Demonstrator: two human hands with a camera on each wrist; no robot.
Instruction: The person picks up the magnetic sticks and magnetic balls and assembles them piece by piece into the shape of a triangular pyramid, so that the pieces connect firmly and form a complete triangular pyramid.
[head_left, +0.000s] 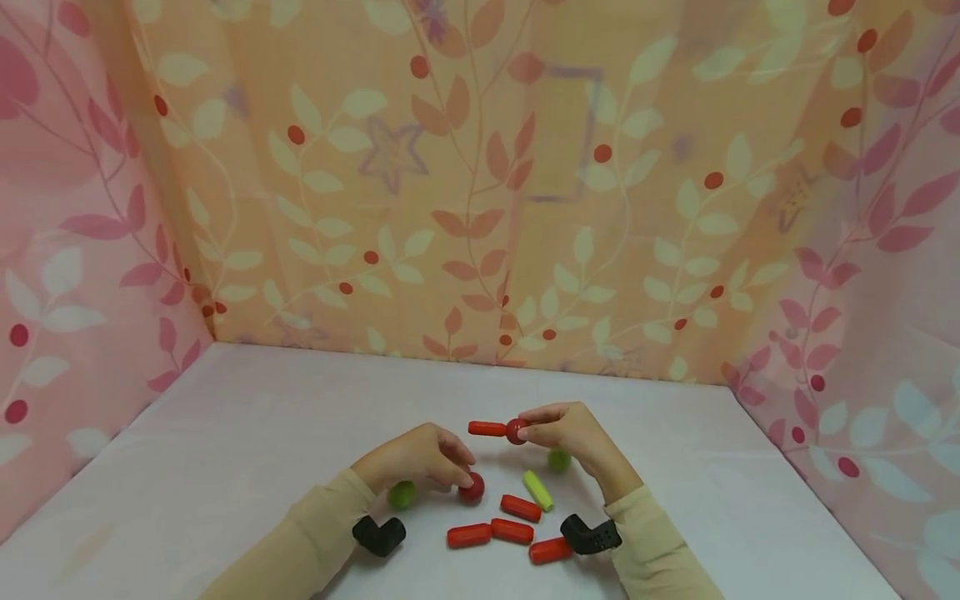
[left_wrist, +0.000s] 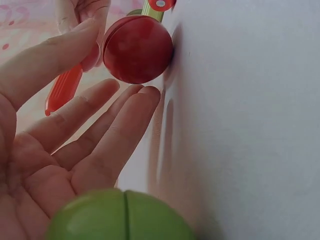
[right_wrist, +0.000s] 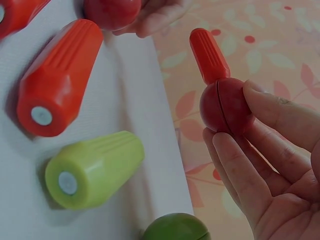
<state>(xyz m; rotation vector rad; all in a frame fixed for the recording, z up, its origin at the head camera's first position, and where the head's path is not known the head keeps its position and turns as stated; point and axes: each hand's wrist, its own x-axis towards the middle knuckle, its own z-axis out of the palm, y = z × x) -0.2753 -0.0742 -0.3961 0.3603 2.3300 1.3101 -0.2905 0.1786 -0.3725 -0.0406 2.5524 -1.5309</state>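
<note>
The right hand (head_left: 566, 433) is raised above the table (head_left: 225, 433), and a red ball (head_left: 516, 431) with a red stick (head_left: 487, 428) joined to it is pinched between thumb and fingertips. The left hand (head_left: 420, 458) is lowered onto the table, and a second red ball (head_left: 472, 487) is touched by its thumb and fingertips; a firm grip cannot be confirmed. A green ball (head_left: 402, 495) is located just beside the left wrist, and another green ball (head_left: 558, 460) below the right hand.

The table is covered by a smooth, pale cloth. It is enclosed on three sides by thin pink and orange fabric (head_left: 480, 183) printed with leaves and berries.

The pieces are made of smooth plastic. Each ball is marked by a seam. The loose sticks, four red (head_left: 521, 507) and one yellow-green (head_left: 537, 490), are ribbed, tapered cylinders.
</note>
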